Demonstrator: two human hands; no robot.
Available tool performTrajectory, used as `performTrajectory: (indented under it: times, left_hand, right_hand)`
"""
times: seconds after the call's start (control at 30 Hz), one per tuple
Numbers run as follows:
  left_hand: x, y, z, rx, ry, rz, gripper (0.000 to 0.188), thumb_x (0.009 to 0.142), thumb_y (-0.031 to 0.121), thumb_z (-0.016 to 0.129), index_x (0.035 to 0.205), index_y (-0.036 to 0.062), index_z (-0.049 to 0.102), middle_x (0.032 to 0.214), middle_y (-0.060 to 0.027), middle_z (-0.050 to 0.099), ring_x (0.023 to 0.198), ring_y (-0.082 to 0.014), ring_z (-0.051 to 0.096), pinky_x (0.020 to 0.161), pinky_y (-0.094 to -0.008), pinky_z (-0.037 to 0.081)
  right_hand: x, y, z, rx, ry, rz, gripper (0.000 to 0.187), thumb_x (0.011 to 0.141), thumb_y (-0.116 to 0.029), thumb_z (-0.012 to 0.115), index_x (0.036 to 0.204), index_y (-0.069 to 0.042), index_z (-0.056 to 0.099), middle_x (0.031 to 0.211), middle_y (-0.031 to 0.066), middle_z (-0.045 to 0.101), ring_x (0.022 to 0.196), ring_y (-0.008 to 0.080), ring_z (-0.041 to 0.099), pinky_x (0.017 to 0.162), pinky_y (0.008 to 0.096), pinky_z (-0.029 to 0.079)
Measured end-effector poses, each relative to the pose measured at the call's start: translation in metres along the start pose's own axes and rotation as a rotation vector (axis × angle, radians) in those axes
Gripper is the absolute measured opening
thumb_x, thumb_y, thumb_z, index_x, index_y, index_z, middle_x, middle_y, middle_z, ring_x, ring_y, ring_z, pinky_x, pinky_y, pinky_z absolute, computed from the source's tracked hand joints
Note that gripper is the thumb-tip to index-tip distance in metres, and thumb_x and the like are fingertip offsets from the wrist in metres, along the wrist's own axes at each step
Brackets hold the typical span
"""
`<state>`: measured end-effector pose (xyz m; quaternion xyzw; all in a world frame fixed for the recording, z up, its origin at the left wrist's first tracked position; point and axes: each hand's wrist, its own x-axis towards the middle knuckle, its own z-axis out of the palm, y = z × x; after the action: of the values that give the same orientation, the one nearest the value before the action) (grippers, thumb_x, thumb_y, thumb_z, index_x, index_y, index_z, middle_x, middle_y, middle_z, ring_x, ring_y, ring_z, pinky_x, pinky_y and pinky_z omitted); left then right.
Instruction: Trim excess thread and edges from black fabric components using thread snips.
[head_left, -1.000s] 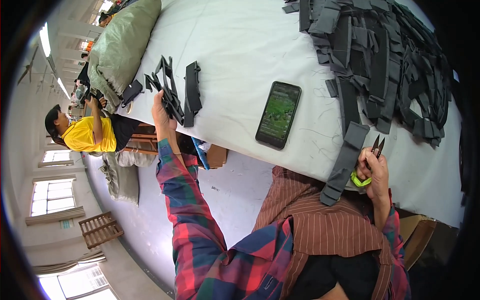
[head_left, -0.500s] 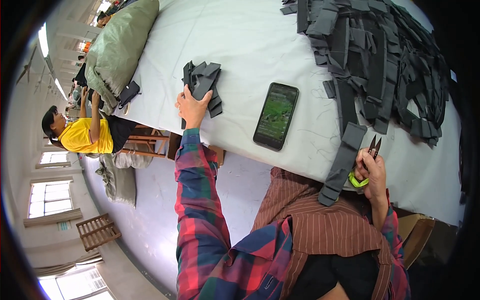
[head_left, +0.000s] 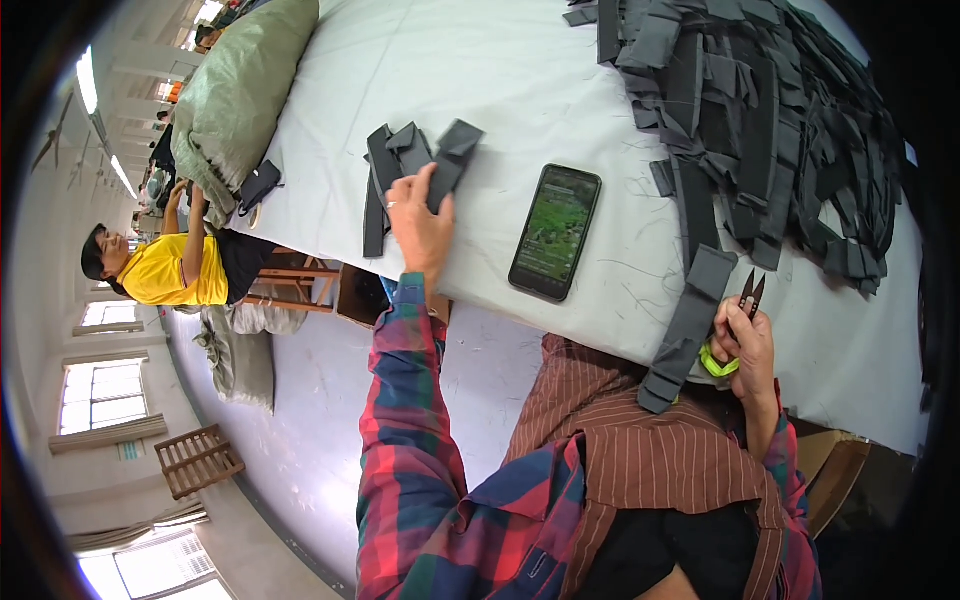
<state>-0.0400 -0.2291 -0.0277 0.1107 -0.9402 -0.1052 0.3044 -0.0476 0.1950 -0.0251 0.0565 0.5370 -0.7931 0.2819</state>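
Observation:
My left hand point(head_left: 420, 225) is over the left part of the table, with a dark grey fabric strip point(head_left: 455, 165) between its thumb and fingers. Just left of that hand, a few similar strips point(head_left: 380, 185) lie in a small pile. My right hand point(head_left: 745, 350) is closed around a pair of thread snips point(head_left: 750, 298), blades pointing up and away from me. A lime-green loop point(head_left: 718, 362) shows at the palm side of this hand. Beside it, another grey strip point(head_left: 688, 325) lies across the table's near edge, its lower end against my brown striped apron point(head_left: 670, 460).
A large heap of dark grey strips point(head_left: 740, 110) covers the far right of the white table point(head_left: 480, 80). Between my hands lies a phone point(head_left: 555, 233) with a lit screen. A stuffed pale green sack point(head_left: 235, 100) and a black pouch point(head_left: 259, 188) sit far left, near a person in yellow point(head_left: 180, 270).
My left hand has moved right and slightly nearer, drawing one strip away from the small pile. My right hand with the snips has hardly moved.

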Motion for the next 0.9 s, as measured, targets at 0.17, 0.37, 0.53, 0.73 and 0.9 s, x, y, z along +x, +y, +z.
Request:
performTrajectory:
  times: [0.17, 0.37, 0.53, 0.73, 0.9]
  left_hand:
    - [-0.011, 0.008, 0.008, -0.071, -0.084, -0.064, 0.044, 0.071, 0.007, 0.068, 0.115, 0.0080, 0.058, 0.098, -0.0129, 0.055, 0.096, -0.0310, 0.052, 0.081, -0.0398, 0.044]
    - [-0.007, -0.011, 0.011, 0.118, -0.066, -0.152, 0.047, 0.072, 0.018, 0.068, 0.116, 0.0080, 0.058, 0.111, -0.0155, 0.052, 0.101, -0.0352, 0.050, 0.085, -0.0427, 0.043]
    - [-0.006, -0.045, 0.000, 0.353, -0.139, -0.254, 0.051, 0.073, 0.031, 0.067, 0.119, 0.0107, 0.057, 0.123, -0.0170, 0.051, 0.113, -0.0372, 0.046, 0.093, -0.0445, 0.041]
    - [0.005, -0.049, -0.031, -0.159, -0.273, -0.160, 0.051, 0.073, 0.023, 0.073, 0.117, 0.0045, 0.056, 0.119, -0.0161, 0.054, 0.111, -0.0338, 0.048, 0.091, -0.0398, 0.042]
    - [-0.023, 0.050, -0.033, -0.331, -0.241, -0.196, 0.064, 0.073, 0.024, 0.075, 0.125, -0.0015, 0.048, 0.121, -0.0203, 0.052, 0.111, -0.0349, 0.048, 0.095, -0.0381, 0.039]
  right_hand:
    - [0.000, -0.001, 0.002, -0.006, 0.019, 0.001, 0.021, 0.093, -0.019, 0.051, 0.078, -0.004, 0.053, 0.056, -0.0057, 0.035, 0.045, 0.0017, 0.027, 0.042, 0.0195, 0.029]
    - [-0.001, 0.001, 0.000, 0.016, 0.007, -0.008, 0.022, 0.093, -0.020, 0.052, 0.079, -0.004, 0.053, 0.059, -0.0044, 0.039, 0.045, 0.0017, 0.028, 0.043, 0.0194, 0.030]
    - [-0.001, 0.001, 0.003, -0.012, 0.010, -0.018, 0.022, 0.093, -0.020, 0.052, 0.079, -0.004, 0.053, 0.060, -0.0038, 0.040, 0.045, 0.0016, 0.029, 0.043, 0.0193, 0.030]
    - [-0.003, 0.001, 0.001, -0.010, 0.012, -0.018, 0.023, 0.094, -0.021, 0.051, 0.079, -0.003, 0.053, 0.061, -0.0039, 0.040, 0.046, 0.0018, 0.029, 0.043, 0.0195, 0.029]
    - [-0.001, 0.001, 0.001, -0.019, -0.002, -0.023, 0.024, 0.094, -0.021, 0.051, 0.079, -0.003, 0.054, 0.062, -0.0038, 0.040, 0.047, 0.0020, 0.029, 0.044, 0.0196, 0.029]
